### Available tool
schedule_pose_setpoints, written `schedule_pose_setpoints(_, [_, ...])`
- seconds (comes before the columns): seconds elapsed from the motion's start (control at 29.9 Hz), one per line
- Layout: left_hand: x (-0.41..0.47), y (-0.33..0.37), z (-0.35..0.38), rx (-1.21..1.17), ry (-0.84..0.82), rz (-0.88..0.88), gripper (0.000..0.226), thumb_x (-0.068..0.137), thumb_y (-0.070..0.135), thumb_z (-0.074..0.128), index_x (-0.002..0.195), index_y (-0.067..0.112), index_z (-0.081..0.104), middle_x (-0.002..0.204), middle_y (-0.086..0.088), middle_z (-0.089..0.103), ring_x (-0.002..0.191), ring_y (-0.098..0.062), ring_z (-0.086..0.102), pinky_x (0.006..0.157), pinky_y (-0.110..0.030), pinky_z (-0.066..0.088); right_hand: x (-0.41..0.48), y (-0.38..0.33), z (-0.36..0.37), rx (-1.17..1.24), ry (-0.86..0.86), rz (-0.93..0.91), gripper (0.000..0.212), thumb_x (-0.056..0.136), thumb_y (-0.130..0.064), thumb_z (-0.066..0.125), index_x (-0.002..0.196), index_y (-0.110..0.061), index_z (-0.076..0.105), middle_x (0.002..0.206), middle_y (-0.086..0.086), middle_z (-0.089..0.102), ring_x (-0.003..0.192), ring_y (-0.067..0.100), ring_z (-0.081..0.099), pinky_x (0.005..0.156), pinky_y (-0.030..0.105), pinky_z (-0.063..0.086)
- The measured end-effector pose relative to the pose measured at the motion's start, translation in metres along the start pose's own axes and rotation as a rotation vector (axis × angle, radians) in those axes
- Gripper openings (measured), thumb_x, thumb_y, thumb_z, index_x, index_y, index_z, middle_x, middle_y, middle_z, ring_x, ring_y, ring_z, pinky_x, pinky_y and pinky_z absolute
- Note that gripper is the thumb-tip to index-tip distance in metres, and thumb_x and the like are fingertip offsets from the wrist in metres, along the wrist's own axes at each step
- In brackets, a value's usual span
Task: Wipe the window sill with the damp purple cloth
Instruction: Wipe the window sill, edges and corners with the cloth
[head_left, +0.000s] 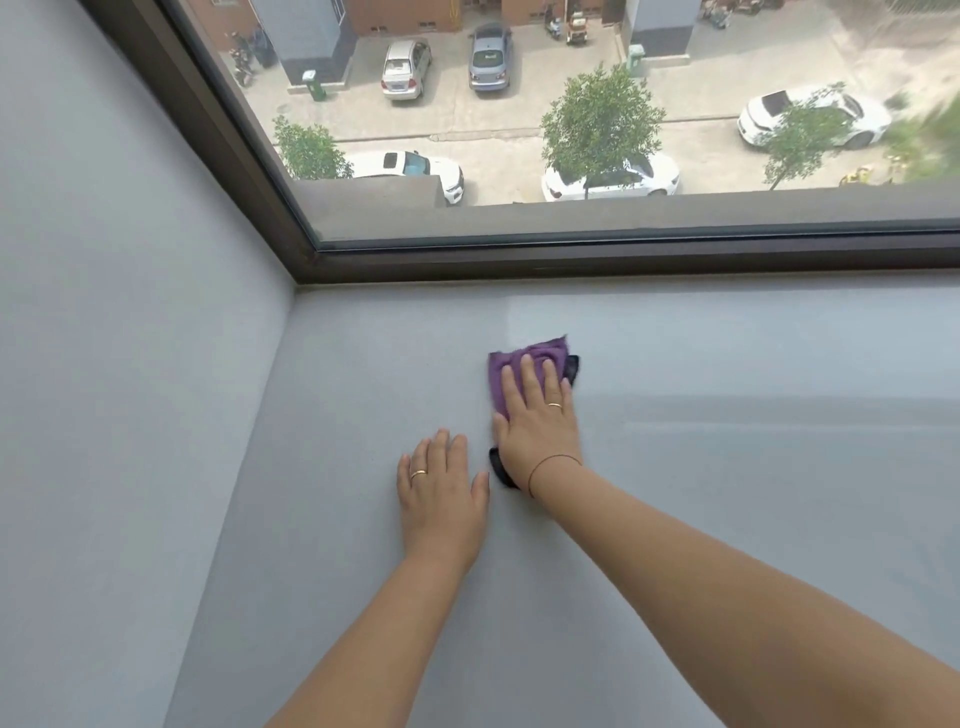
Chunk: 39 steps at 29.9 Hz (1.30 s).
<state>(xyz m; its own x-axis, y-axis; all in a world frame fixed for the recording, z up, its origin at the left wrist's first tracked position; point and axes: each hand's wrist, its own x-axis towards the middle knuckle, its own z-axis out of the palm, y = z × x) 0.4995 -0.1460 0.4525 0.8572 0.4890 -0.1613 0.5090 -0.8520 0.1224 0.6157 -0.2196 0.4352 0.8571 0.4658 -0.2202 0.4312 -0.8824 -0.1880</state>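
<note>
The wide pale grey window sill (701, 493) fills the lower part of the head view. A purple cloth (535, 354) with a dark edge lies on it near the middle. My right hand (537, 421) presses flat on the cloth with straight fingers, covering most of it. A dark bit of the cloth shows under the wrist. My left hand (441, 488) rests flat on the bare sill just left of the cloth, fingers straight, holding nothing. A faint damp streak runs to the right of the cloth.
A dark window frame (623, 257) borders the far edge of the sill. A grey side wall (130, 364) rises on the left and meets the sill in a corner. Parked cars and trees show through the glass below.
</note>
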Motion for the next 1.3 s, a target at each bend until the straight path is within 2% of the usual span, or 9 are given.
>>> schedule_pose_setpoints(0.07, [0.004, 0.003, -0.003, -0.011, 0.030, -0.004, 0.051, 0.097, 0.041, 0.035, 0.144, 0.020, 0.027, 0.154, -0.002, 0.024, 0.142, -0.020, 0.019, 0.118, -0.037, 0.008, 0.002, -0.008, 0.000, -0.017, -0.057, -0.207, 0.059, 0.099, -0.043, 0.019, 0.151, -0.027, -0.003, 0.160, 0.000, -0.013, 0.146, 0.023, -0.018, 0.116, 0.039, -0.014])
schedule_pose_setpoints(0.17, [0.014, 0.005, -0.005, -0.025, 0.009, 0.014, 0.057, 0.098, 0.043, 0.029, 0.149, 0.018, 0.017, 0.159, -0.002, 0.011, 0.146, -0.018, 0.007, 0.118, -0.037, 0.001, 0.014, 0.018, -0.007, -0.057, -0.069, -0.362, 0.057, 0.099, -0.047, 0.017, 0.151, -0.030, -0.002, 0.160, -0.004, -0.011, 0.146, 0.017, -0.015, 0.118, 0.036, -0.012])
schedule_pose_setpoints(0.33, [0.029, 0.006, -0.002, -0.013, -0.072, 0.108, 0.063, 0.099, 0.044, 0.022, 0.151, 0.019, -0.003, 0.159, 0.000, -0.013, 0.146, -0.019, -0.013, 0.117, -0.040, -0.010, 0.042, 0.085, -0.031, -0.046, -0.021, -0.029, 0.058, 0.100, -0.045, 0.018, 0.151, -0.026, -0.003, 0.160, -0.001, -0.012, 0.147, 0.019, -0.014, 0.119, 0.036, -0.008])
schedule_pose_setpoints(0.5, [0.035, 0.011, 0.004, -0.025, -0.106, 0.138, 0.065, 0.099, 0.048, 0.019, 0.150, 0.021, -0.010, 0.158, 0.000, -0.020, 0.145, -0.019, -0.018, 0.117, -0.040, -0.012, 0.052, 0.055, -0.026, 0.006, 0.024, 0.236, 0.060, 0.100, -0.042, 0.020, 0.151, -0.021, -0.003, 0.160, 0.005, -0.013, 0.146, 0.027, -0.014, 0.118, 0.042, -0.008])
schedule_pose_setpoints(0.63, [0.037, 0.014, 0.010, -0.014, -0.089, 0.132, 0.067, 0.098, 0.049, 0.021, 0.149, 0.022, -0.014, 0.157, 0.000, -0.021, 0.145, -0.021, -0.018, 0.116, -0.040, -0.011, 0.059, 0.002, -0.016, 0.007, -0.020, -0.048, 0.060, 0.099, -0.042, 0.021, 0.151, -0.024, -0.002, 0.160, 0.004, -0.012, 0.146, 0.027, -0.016, 0.116, 0.041, -0.011])
schedule_pose_setpoints(0.77, [0.037, 0.010, 0.012, -0.025, -0.071, 0.145, 0.068, 0.097, 0.052, 0.019, 0.147, 0.025, -0.017, 0.155, 0.004, -0.025, 0.144, -0.019, -0.021, 0.116, -0.038, -0.014, 0.076, 0.017, -0.019, -0.032, -0.060, -0.293, 0.056, 0.100, -0.044, 0.019, 0.151, -0.030, 0.002, 0.160, -0.003, -0.007, 0.147, 0.019, -0.011, 0.118, 0.037, -0.009])
schedule_pose_setpoints(0.94, [0.038, 0.011, 0.009, -0.036, -0.097, 0.155, 0.067, 0.098, 0.052, 0.018, 0.145, 0.025, -0.019, 0.154, 0.003, -0.028, 0.143, -0.022, -0.025, 0.113, -0.039, -0.019, 0.100, 0.080, -0.037, 0.034, 0.057, 0.139, 0.057, 0.099, -0.041, 0.021, 0.152, -0.024, 0.005, 0.161, 0.002, -0.003, 0.147, 0.023, -0.006, 0.118, 0.040, -0.005])
schedule_pose_setpoints(1.07, [0.040, 0.012, 0.005, -0.026, -0.134, 0.148, 0.067, 0.098, 0.051, 0.018, 0.147, 0.023, -0.019, 0.154, 0.001, -0.028, 0.142, -0.022, -0.026, 0.115, -0.041, -0.016, 0.110, 0.037, -0.033, 0.068, 0.057, 0.357, 0.064, 0.098, -0.043, 0.026, 0.151, -0.016, 0.003, 0.160, 0.011, -0.005, 0.146, 0.031, -0.008, 0.118, 0.044, -0.006])
schedule_pose_setpoints(1.3, [0.043, 0.014, 0.003, -0.037, -0.155, 0.146, 0.068, 0.099, 0.049, 0.022, 0.148, 0.021, -0.016, 0.157, 0.000, -0.021, 0.144, -0.023, -0.021, 0.114, -0.043, -0.016, 0.118, -0.039, -0.022, 0.011, -0.120, -0.238, 0.057, 0.098, -0.046, 0.022, 0.151, -0.032, 0.004, 0.160, 0.002, -0.009, 0.146, 0.026, -0.013, 0.117, 0.042, -0.010])
